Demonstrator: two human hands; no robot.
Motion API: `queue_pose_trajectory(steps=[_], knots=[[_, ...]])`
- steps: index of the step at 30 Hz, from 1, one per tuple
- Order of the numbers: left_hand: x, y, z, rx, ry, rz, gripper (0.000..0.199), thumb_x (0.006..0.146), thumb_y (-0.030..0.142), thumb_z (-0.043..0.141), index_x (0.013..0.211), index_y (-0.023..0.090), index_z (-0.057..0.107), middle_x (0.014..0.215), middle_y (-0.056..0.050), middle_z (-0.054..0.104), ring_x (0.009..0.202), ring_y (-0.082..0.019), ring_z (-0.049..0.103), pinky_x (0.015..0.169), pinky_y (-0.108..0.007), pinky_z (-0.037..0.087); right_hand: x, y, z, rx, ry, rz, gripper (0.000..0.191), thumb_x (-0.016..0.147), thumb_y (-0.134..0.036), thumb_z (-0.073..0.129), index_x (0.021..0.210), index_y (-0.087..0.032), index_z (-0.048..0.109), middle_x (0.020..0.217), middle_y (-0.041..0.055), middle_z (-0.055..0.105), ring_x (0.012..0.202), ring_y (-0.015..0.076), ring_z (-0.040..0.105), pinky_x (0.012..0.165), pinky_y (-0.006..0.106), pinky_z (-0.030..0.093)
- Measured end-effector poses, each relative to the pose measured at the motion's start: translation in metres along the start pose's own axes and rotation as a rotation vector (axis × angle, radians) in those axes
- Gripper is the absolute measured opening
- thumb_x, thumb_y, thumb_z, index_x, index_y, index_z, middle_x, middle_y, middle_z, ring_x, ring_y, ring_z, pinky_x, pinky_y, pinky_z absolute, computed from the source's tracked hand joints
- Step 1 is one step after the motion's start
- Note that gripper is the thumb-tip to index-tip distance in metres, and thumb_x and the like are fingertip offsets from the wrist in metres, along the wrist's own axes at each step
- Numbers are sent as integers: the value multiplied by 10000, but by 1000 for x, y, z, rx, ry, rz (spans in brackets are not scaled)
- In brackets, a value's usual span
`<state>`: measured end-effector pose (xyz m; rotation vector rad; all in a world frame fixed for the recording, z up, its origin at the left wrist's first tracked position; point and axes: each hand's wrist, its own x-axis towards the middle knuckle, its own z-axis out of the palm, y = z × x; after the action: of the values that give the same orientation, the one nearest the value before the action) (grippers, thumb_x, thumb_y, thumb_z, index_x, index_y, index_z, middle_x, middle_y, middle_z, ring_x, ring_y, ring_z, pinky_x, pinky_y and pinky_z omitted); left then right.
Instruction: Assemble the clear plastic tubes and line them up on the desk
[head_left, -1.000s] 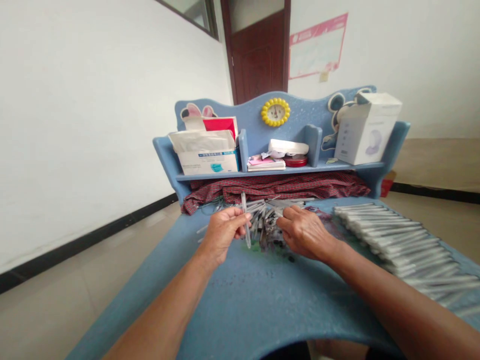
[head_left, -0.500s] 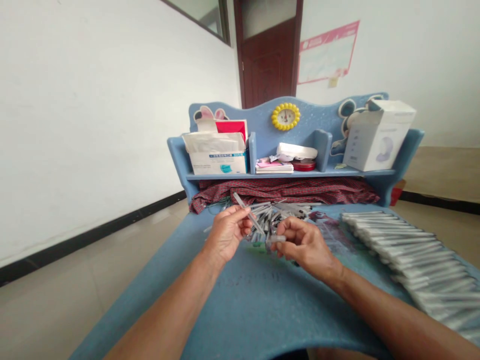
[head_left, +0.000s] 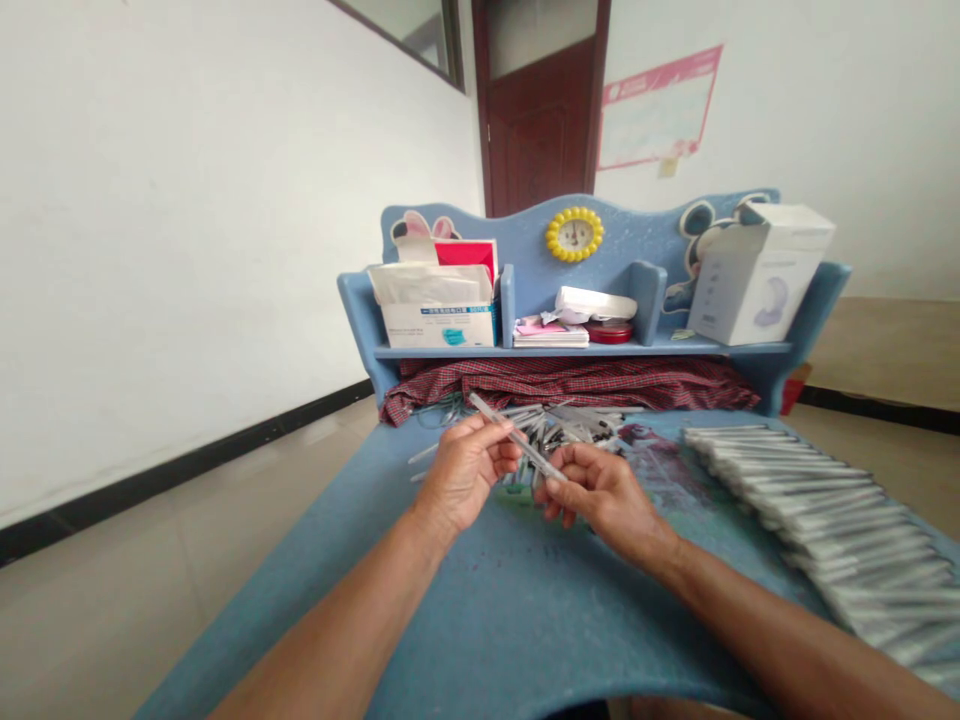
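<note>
A clear plastic pen barrel (head_left: 525, 445) slants down to the right between my two hands. My left hand (head_left: 469, 465) is closed, pinching it near the middle between thumb and fingers. My right hand (head_left: 604, 490) is closed around the lower end, where a clear pen cap (head_left: 556, 475) meets the barrel; the fingers hide part of this joint. Behind the hands lies a loose heap of pen parts (head_left: 574, 425), clear and dark pieces mixed together. To the right, many pens (head_left: 817, 510) lie side by side in a long stacked row.
The blue desk (head_left: 480, 620) has a raised shelf at the back, with a mask box (head_left: 442, 325), a red round tin (head_left: 609, 331) and a tall white box (head_left: 761, 275). A checked cloth (head_left: 585, 382) lies under the shelf.
The cap in my right hand was apart from the barrel and now meets its lower end. My left hand has moved slightly right and down with the barrel.
</note>
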<state>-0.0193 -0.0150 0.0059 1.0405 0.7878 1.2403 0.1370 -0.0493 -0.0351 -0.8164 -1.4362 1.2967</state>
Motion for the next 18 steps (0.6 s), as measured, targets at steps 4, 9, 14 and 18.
queue_pose_trajectory(steps=[4, 9, 14, 18], knots=[[1, -1, -3, 57, -34, -5, 92, 671, 136, 623, 725, 119, 551, 637, -15, 613, 487, -78, 548, 450, -177, 442, 0, 6, 0, -69, -32, 35, 286, 723, -411, 594, 818, -161, 496, 662, 10, 624, 486, 95, 554, 429, 200, 405], [0, -3, -1, 102, -58, -12, 116, 668, 175, 645, 718, 115, 559, 637, -14, 602, 490, -74, 541, 442, -171, 428, -1, 6, 2, -140, -31, 86, 275, 757, -427, 541, 763, -158, 483, 553, -16, 578, 396, 71, 489, 365, 172, 357], [-1, -7, 3, 135, -40, 24, 138, 661, 205, 657, 714, 117, 564, 626, -13, 603, 486, -76, 541, 463, -184, 445, -3, 5, 3, -187, 33, 64, 204, 780, -358, 519, 758, -159, 480, 526, -31, 546, 393, 64, 470, 356, 156, 326], [-2, -9, 5, 148, -42, 38, 151, 663, 227, 656, 712, 117, 566, 643, -21, 612, 496, -85, 552, 473, -198, 463, -4, 5, 3, -206, 66, 58, 158, 771, -317, 526, 754, -166, 483, 515, -37, 532, 394, 69, 458, 357, 163, 308]])
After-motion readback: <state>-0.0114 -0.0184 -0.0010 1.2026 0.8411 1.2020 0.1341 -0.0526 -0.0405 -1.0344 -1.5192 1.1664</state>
